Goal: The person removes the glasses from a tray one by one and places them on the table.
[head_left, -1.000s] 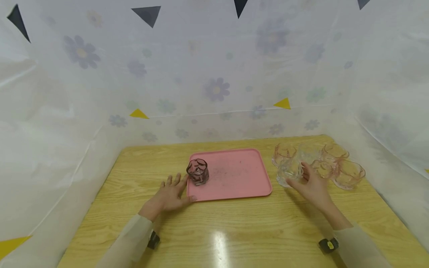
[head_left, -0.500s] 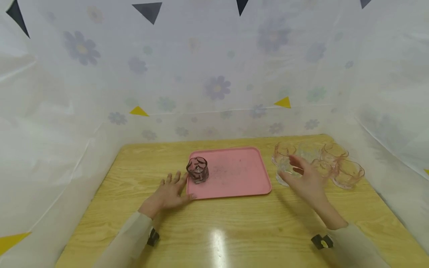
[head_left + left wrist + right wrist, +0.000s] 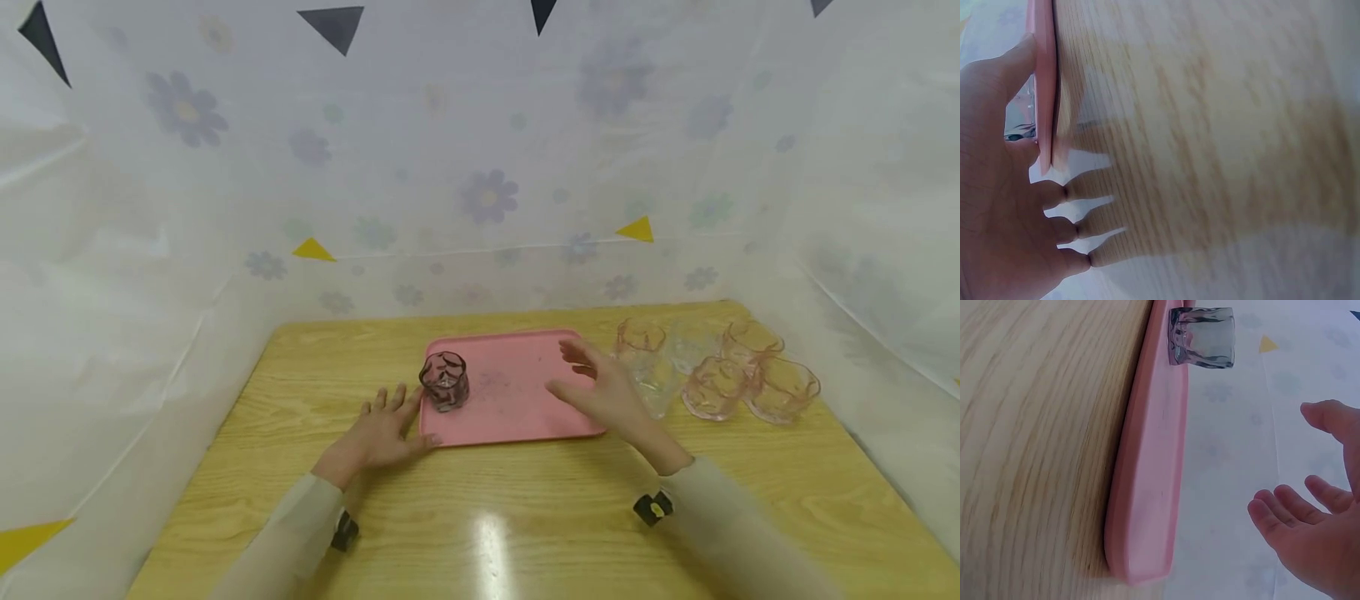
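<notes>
A pink tray (image 3: 510, 408) lies on the wooden table, with a dark smoky glass tumbler (image 3: 444, 387) upright at its left end. At the tray's left edge rests my left hand (image 3: 377, 437), fingers spread; in the left wrist view its thumb touches the tray rim (image 3: 1045, 94). My right hand (image 3: 617, 402) hovers over the tray's right part, thumb and fingers apart, nothing between them. The right wrist view shows that hand (image 3: 1316, 522) raised off the tray (image 3: 1150, 494), with the tumbler (image 3: 1202, 337) farther along.
Right of the tray stand several glasses: clear ones (image 3: 658, 390) and pink-tinted ones (image 3: 716, 387), grouped closely, partly behind my right hand. White flower-patterned sheeting (image 3: 487, 250) walls in the table at the back and sides.
My right hand has left the clear glass at the group's front and moved left over the tray with nothing in it. My left hand, the tray and the dark tumbler stay put.
</notes>
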Demonstrator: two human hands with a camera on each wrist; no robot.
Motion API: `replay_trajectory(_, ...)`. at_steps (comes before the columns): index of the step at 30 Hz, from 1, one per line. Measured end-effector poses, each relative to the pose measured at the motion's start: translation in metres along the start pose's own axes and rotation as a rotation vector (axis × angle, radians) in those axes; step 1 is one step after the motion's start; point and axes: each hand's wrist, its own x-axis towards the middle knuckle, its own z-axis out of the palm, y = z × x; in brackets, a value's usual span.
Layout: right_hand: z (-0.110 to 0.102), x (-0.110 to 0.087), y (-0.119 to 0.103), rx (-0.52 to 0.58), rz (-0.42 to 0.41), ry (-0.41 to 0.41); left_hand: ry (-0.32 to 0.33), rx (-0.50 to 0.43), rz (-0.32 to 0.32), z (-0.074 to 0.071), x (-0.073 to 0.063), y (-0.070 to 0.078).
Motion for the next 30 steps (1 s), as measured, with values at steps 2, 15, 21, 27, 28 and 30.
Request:
replay_trajectory(2, 0.009, 0.006, -0.002, 0.005, 0.001, -0.020, 0.003, -0.002, 0.003, 0.000, 0.000, 0.000)
replay_trajectory(15, 0.065, 0.038, -0.005, 0.029, 0.026, -0.207, -0.005, -0.004, 0.002, 0.000, 0.001, -0.001)
replay_trajectory(21, 0.087, 0.047, -0.005, 0.024, 0.037, -0.232, -0.005, -0.015, 0.000, 0.001, 0.001, -0.001)
replay_trajectory(27, 0.106, 0.056, -0.002, 0.026, 0.043, -0.252, -0.008, -0.007, -0.007, 0.001, 0.001, -0.002)
replay_trajectory(28, 0.109, 0.058, -0.001, 0.023, 0.045, -0.254, -0.010, -0.005, -0.010, 0.001, 0.002, -0.002)
replay_trajectory(30, 0.114, 0.061, -0.001, 0.019, 0.048, -0.258, -0.008, -0.006, -0.010, 0.001, 0.002, -0.002)
